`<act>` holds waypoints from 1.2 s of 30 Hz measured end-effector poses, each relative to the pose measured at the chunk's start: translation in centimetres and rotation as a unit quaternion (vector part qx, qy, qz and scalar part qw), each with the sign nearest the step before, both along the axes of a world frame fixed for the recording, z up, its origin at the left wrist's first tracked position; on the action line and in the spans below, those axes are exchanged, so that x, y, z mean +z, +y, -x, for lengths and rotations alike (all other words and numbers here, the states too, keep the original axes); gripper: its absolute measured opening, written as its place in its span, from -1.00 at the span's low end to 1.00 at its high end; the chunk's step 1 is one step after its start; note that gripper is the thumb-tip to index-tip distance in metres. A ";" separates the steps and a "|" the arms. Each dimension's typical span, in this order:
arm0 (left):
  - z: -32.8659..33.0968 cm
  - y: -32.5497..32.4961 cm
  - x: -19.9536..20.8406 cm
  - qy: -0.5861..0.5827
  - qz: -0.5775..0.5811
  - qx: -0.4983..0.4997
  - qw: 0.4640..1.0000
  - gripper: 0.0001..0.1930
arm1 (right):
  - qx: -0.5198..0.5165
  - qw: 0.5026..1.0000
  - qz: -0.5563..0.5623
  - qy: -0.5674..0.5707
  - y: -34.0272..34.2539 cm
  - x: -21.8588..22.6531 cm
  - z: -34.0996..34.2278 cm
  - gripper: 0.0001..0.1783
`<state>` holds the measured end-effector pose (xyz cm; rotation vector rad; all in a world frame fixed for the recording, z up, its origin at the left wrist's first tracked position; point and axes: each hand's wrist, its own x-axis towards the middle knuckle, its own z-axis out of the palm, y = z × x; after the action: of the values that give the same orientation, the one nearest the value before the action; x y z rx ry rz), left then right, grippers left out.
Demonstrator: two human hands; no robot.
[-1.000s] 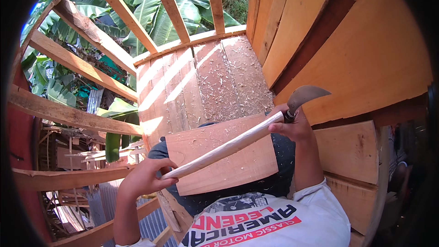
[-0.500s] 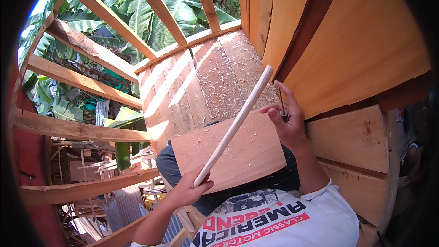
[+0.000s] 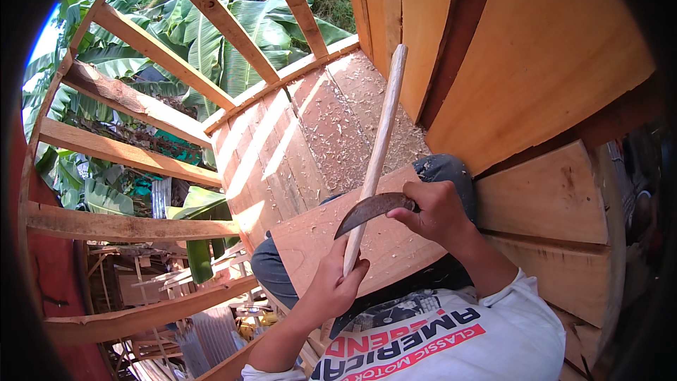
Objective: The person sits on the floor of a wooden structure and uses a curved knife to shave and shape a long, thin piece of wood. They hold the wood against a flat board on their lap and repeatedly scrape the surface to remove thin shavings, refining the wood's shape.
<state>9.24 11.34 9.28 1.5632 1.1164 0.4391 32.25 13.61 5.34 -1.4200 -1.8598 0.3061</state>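
My left hand (image 3: pixel 334 279) is closed round the lower end of a pale, whittled wooden stick (image 3: pixel 381 134), which slants up and away from me. In my right hand (image 3: pixel 438 215) is a knife with a dark curved blade (image 3: pixel 372 209); the fist hides its handle. The blade crosses over the stick a little above my left fingers, its tip pointing left. Whether the edge touches the wood I cannot tell. Under both hands a flat wooden board (image 3: pixel 310 247) lies across my lap, with a few shavings on it.
Wood shavings (image 3: pixel 338 123) litter the plank floor (image 3: pixel 264 144) ahead. An open slatted wooden railing (image 3: pixel 134 226) runs along the left, with banana leaves (image 3: pixel 247 35) beyond it. A plank wall (image 3: pixel 543 63) rises close on the right.
My right hand has swung the knife down and left, bringing its blade across the stick. The stick has turned more upright, and my left hand has shifted right.
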 end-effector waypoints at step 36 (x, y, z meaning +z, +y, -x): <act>1.7 -2.9 0.6 -0.047 0.026 0.085 0.995 -0.84 | 0.039 0.999 -0.008 -0.013 -2.0 -0.4 3.1 -0.34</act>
<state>7.57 8.42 9.83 1.3943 1.1836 0.5876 29.15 11.58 4.95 -1.3480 -1.9386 0.3121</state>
